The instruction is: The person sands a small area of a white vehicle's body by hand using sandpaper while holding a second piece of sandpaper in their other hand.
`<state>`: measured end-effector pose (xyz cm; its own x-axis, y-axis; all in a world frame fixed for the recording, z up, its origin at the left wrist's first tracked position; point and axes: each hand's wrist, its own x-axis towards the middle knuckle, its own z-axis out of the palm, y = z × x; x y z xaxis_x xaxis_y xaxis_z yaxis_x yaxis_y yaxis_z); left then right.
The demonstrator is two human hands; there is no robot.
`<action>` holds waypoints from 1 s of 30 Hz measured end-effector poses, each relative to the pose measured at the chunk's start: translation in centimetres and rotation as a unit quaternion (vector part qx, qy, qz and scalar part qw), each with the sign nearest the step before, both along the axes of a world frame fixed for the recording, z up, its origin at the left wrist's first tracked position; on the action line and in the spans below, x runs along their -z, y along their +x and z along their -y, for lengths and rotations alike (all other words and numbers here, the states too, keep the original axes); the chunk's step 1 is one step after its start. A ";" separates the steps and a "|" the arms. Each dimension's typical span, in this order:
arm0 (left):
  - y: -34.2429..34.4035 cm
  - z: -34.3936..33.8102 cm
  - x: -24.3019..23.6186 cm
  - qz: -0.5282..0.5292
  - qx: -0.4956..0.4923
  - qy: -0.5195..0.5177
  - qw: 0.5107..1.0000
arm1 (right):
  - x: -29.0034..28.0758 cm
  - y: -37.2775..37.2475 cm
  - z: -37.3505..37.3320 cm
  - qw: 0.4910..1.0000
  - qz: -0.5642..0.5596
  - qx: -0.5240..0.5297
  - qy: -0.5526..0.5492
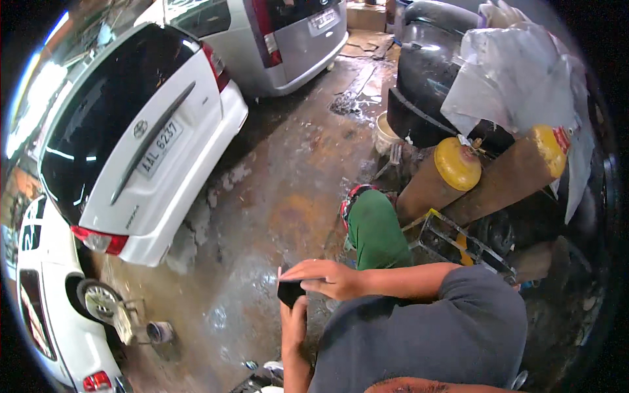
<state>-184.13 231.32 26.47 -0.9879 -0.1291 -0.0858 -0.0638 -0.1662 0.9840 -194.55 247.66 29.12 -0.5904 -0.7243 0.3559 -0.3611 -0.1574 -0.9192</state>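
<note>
Here we are: left hand (295, 325) and right hand (335, 280), fingers (306, 268) bent round a dark phone (289, 292), near and left of the green knee (377, 229). Looks mid-handling; what's left, can't tell.

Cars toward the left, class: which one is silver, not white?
The topmost car: its body is silver, while the middle car and the lower-left car are white.
</note>
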 end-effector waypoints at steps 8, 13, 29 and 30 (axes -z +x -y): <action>-0.4 -1.6 -1.5 -0.027 -0.044 -0.059 0.997 | -0.7 1.3 0.2 0.932 -0.352 -0.011 -0.081; -0.9 -1.1 -1.2 0.010 -0.079 0.000 0.997 | -1.3 1.7 0.9 0.940 -0.339 0.028 -0.024; 0.0 2.0 4.1 -0.065 -0.096 -0.091 0.989 | -0.9 2.6 2.9 0.968 -0.226 0.113 0.000; 0.1 2.0 4.2 -0.056 -0.093 -0.091 0.990 | -1.3 3.9 2.9 0.968 -0.245 0.044 -0.039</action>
